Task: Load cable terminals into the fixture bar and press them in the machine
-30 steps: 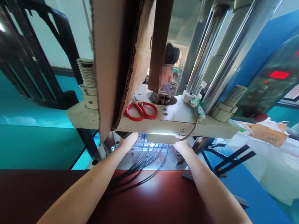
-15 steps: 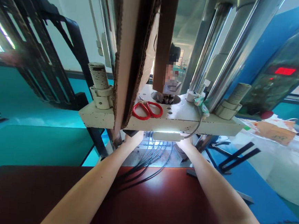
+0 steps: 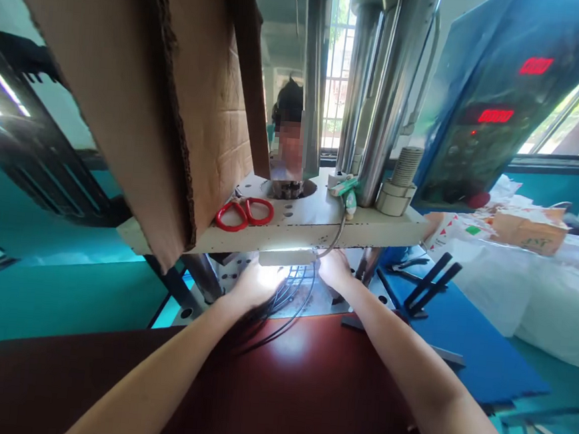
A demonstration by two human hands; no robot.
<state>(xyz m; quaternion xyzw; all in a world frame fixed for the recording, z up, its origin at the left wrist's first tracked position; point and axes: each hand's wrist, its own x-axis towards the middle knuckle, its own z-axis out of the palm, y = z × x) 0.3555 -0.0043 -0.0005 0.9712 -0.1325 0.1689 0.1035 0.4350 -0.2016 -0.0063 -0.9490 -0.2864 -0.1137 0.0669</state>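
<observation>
Black cables: a bundle of thin black cables [image 3: 282, 310] runs from the dark red tabletop [image 3: 306, 385] away from you, under the press plate [image 3: 308, 228], between your two hands.
Left hand: your left hand [image 3: 254, 284] lies palm down on the near-left part of the bundle, just under the strip light [image 3: 286, 257]; glare washes out the fingers, so you cannot tell how far they curl or whether they grip a cable.
Right hand: your right hand [image 3: 334, 269] reaches to the right of the bundle, beneath the plate's edge; its fingers are hidden, so its opening and any hold cannot be told.
On the plate: red-handled scissors [image 3: 244, 212] lie flat near the plate's left half, apart from both hands.
Overhead: a corrugated cardboard sheet [image 3: 143, 92] hangs at the upper left; steel columns [image 3: 379, 90] rise at the right.
Far side: a person [image 3: 288, 140] stands beyond the press.
Progress: judging by the hands, the cables look to be mid-placement on the bed under the plate; whether they sit in place is hidden.
</observation>
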